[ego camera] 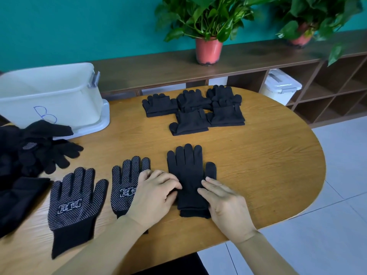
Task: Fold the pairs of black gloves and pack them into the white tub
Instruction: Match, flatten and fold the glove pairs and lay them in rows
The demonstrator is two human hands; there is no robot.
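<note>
The stacked pair [187, 175] under the hands is thin black knit: light, limp and without any stiffness, so it should crease wherever it is pressed and sag if lifted by one corner. The plain backs face up and will likely slide on each other. The best hold looks to be the cuff end nearest the person, both layers taken together, with the palm area pinned flat as the fold line.

The left hand [156, 191] has its fingers curled at the pair's left edge, apparently nipping the fabric there. The right hand [222, 197] lies flat with its fingers straight and close together, pressing the right side just below the glove's thumb. The pair lies between the two hands, fingers pointing away, on the table [268, 175].

Partly beneath the left hand lies a dotted glove [125, 181], palm up. A second dotted glove [73, 199] lies further to the left. Beyond that sits a loose heap [35, 149] of unfolded gloves. Straight ahead of the hands, well apart, lie the folded pairs [193, 109], not yet packed. The white tub [49, 96] stands far ahead to the left, on its lid [103, 120].
</note>
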